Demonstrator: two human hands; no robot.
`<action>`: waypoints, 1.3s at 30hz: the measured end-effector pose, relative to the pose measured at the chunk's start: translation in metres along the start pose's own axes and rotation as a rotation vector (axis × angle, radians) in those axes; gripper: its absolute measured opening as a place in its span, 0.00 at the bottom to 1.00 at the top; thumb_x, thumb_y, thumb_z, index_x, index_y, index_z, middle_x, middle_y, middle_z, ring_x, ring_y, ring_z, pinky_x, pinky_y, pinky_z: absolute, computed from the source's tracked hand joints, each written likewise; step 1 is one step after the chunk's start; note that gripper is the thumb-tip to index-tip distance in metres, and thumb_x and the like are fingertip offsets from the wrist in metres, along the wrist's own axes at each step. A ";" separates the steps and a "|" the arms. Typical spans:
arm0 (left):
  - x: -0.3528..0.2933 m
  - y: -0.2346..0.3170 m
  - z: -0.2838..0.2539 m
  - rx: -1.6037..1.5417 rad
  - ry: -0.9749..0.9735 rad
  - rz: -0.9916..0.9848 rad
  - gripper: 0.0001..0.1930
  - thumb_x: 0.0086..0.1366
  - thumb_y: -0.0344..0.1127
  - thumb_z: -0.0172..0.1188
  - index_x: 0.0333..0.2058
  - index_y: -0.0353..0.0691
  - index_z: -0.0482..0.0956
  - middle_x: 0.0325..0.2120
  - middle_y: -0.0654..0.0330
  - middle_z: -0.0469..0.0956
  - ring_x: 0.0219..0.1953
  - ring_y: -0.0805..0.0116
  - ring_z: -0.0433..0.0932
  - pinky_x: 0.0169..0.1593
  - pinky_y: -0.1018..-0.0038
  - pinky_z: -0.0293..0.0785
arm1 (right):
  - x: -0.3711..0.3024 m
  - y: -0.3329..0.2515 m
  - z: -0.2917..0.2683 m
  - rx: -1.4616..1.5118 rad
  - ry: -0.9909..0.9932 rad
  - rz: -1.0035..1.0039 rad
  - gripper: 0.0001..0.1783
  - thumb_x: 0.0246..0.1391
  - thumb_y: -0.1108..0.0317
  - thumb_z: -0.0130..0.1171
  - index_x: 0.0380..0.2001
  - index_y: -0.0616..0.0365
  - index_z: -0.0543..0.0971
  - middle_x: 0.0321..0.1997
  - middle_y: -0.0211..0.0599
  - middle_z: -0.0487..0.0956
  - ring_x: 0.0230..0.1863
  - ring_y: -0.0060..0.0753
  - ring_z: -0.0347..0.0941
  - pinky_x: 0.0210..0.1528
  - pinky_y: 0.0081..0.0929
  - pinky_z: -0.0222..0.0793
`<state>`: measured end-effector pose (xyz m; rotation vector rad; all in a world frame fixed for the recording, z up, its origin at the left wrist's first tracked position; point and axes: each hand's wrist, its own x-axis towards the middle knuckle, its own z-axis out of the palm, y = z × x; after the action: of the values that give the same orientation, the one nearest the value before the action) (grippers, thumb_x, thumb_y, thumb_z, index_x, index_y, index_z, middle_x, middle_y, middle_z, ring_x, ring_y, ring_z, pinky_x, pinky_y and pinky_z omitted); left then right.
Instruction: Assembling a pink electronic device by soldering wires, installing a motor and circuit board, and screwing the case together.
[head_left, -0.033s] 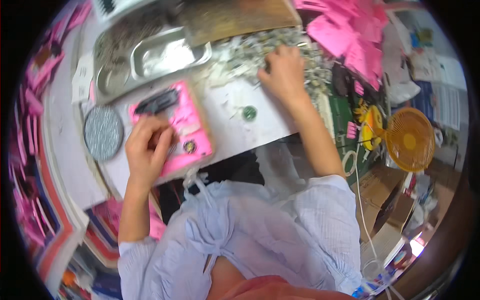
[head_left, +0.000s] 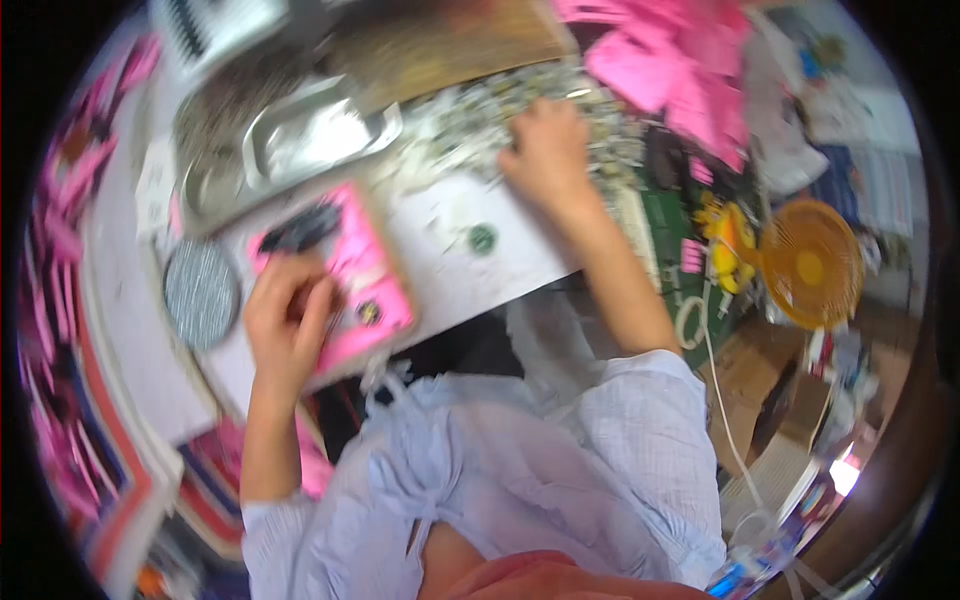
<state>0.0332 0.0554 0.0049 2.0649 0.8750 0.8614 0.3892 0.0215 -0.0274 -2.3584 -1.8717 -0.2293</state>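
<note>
My left hand (head_left: 288,318) rests over the left side of a bright pink pad on a board (head_left: 378,268). Its fingers are curled with the thumb near them, and whatever they may hold is hidden. Just above that hand, a dark bundle (head_left: 300,228) lies on the pink pad. A small round brass-coloured piece (head_left: 369,313) sits near the pad's right front corner. My right hand (head_left: 550,155) reaches into a spread heap of small grey-green pieces (head_left: 455,115). The thumb stands apart from its fingers, whose tips are blurred among the pieces.
A grey round disc (head_left: 202,294) lies left of the pad. Metal trays (head_left: 225,205) stand behind it. A green round piece (head_left: 482,239) lies on the white tabletop (head_left: 440,280). Pink sheets (head_left: 650,65) are piled at back right, and an orange basket (head_left: 812,262) is at right.
The whole view has shifted, so most of the table appears slightly lower and further left. Both hands keep nearly the same places over the pad and the heap.
</note>
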 end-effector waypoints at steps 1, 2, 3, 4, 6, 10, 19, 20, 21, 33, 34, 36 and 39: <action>-0.003 -0.005 -0.001 -0.049 0.022 0.009 0.01 0.64 0.22 0.62 0.35 0.31 0.80 0.29 0.56 0.76 0.27 0.72 0.78 0.30 0.77 0.72 | 0.004 -0.005 -0.001 0.060 0.016 0.014 0.15 0.39 0.61 0.67 0.29 0.60 0.84 0.42 0.49 0.78 0.50 0.55 0.70 0.51 0.52 0.68; -0.006 -0.009 -0.002 -0.150 0.048 -0.040 0.01 0.65 0.21 0.61 0.35 0.31 0.79 0.31 0.57 0.77 0.27 0.73 0.77 0.30 0.76 0.73 | 0.009 -0.012 -0.014 0.120 0.047 -0.023 0.16 0.39 0.61 0.67 0.30 0.60 0.83 0.41 0.50 0.78 0.48 0.56 0.71 0.50 0.53 0.68; 0.001 -0.006 -0.006 -0.221 -0.001 -0.070 0.02 0.65 0.22 0.61 0.37 0.30 0.79 0.34 0.58 0.77 0.28 0.75 0.77 0.31 0.76 0.74 | 0.008 -0.018 -0.023 0.217 0.091 -0.061 0.18 0.40 0.60 0.67 0.35 0.59 0.82 0.40 0.51 0.78 0.47 0.56 0.72 0.50 0.52 0.69; 0.003 -0.010 -0.006 -0.312 -0.023 -0.208 0.05 0.66 0.23 0.61 0.40 0.31 0.79 0.37 0.60 0.78 0.30 0.77 0.77 0.32 0.79 0.74 | 0.007 -0.026 -0.033 0.352 0.032 -0.115 0.19 0.42 0.60 0.67 0.39 0.58 0.81 0.41 0.50 0.79 0.49 0.56 0.74 0.51 0.51 0.70; 0.034 0.011 0.015 -0.368 -0.039 -0.230 0.06 0.67 0.24 0.62 0.42 0.31 0.79 0.36 0.61 0.78 0.30 0.79 0.76 0.32 0.81 0.73 | -0.013 -0.053 -0.058 0.566 -0.032 -0.226 0.18 0.47 0.60 0.67 0.41 0.56 0.79 0.35 0.43 0.81 0.40 0.51 0.79 0.44 0.47 0.74; 0.073 0.037 0.028 -0.473 -0.314 -0.399 0.07 0.67 0.26 0.63 0.43 0.34 0.78 0.33 0.66 0.79 0.30 0.82 0.73 0.33 0.83 0.70 | -0.039 -0.075 -0.071 0.556 0.024 -0.315 0.17 0.49 0.62 0.67 0.41 0.55 0.78 0.26 0.37 0.82 0.28 0.44 0.82 0.32 0.39 0.78; 0.049 0.009 0.020 -0.324 -0.058 -0.051 0.14 0.65 0.26 0.62 0.49 0.32 0.78 0.40 0.54 0.78 0.41 0.65 0.78 0.47 0.69 0.75 | -0.045 -0.104 -0.038 1.818 -0.256 -0.090 0.15 0.57 0.74 0.64 0.47 0.63 0.74 0.23 0.41 0.84 0.25 0.28 0.83 0.28 0.26 0.78; 0.055 -0.061 0.017 -0.360 -0.212 0.085 0.23 0.72 0.22 0.55 0.64 0.29 0.66 0.53 0.54 0.75 0.54 0.68 0.74 0.58 0.72 0.70 | -0.050 -0.109 -0.033 1.907 -0.265 -0.018 0.16 0.57 0.76 0.60 0.49 0.65 0.73 0.24 0.44 0.84 0.25 0.31 0.84 0.27 0.27 0.80; 0.063 -0.102 0.010 -0.396 -0.337 0.113 0.23 0.72 0.22 0.55 0.64 0.28 0.66 0.51 0.55 0.75 0.53 0.68 0.74 0.59 0.73 0.69 | -0.055 -0.112 -0.036 1.969 -0.271 0.032 0.17 0.57 0.78 0.59 0.50 0.65 0.72 0.24 0.45 0.84 0.24 0.33 0.84 0.27 0.28 0.80; 0.120 0.004 0.013 0.193 -0.194 1.040 0.19 0.48 0.13 0.63 0.40 0.35 0.79 0.36 0.50 0.76 0.31 0.61 0.78 0.28 0.72 0.74 | -0.051 -0.114 -0.059 2.378 -0.351 0.300 0.21 0.59 0.72 0.66 0.53 0.56 0.72 0.29 0.40 0.83 0.28 0.31 0.81 0.30 0.26 0.78; 0.119 -0.003 0.009 0.162 -0.222 0.967 0.18 0.48 0.13 0.63 0.40 0.35 0.79 0.36 0.50 0.76 0.32 0.60 0.79 0.30 0.71 0.74 | -0.048 -0.116 -0.059 2.376 -0.372 0.261 0.21 0.59 0.72 0.66 0.53 0.56 0.72 0.29 0.40 0.83 0.28 0.30 0.81 0.29 0.26 0.78; 0.112 -0.023 0.001 0.092 -0.298 0.819 0.18 0.49 0.13 0.63 0.40 0.35 0.79 0.37 0.48 0.76 0.34 0.57 0.80 0.33 0.70 0.75 | -0.048 -0.120 -0.060 2.383 -0.403 0.202 0.22 0.58 0.74 0.67 0.54 0.56 0.72 0.30 0.39 0.83 0.28 0.29 0.81 0.29 0.25 0.78; 0.102 -0.009 -0.014 0.181 -0.287 0.923 0.19 0.49 0.12 0.62 0.41 0.34 0.78 0.38 0.48 0.77 0.35 0.55 0.80 0.37 0.69 0.76 | -0.048 -0.129 -0.056 2.321 -0.430 0.202 0.23 0.56 0.75 0.68 0.53 0.57 0.72 0.29 0.38 0.83 0.27 0.28 0.81 0.28 0.25 0.77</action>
<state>0.0756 0.1451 0.0349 2.6884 -0.2202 0.9062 0.2506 -0.0059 0.0180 -0.6864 -0.5734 1.5299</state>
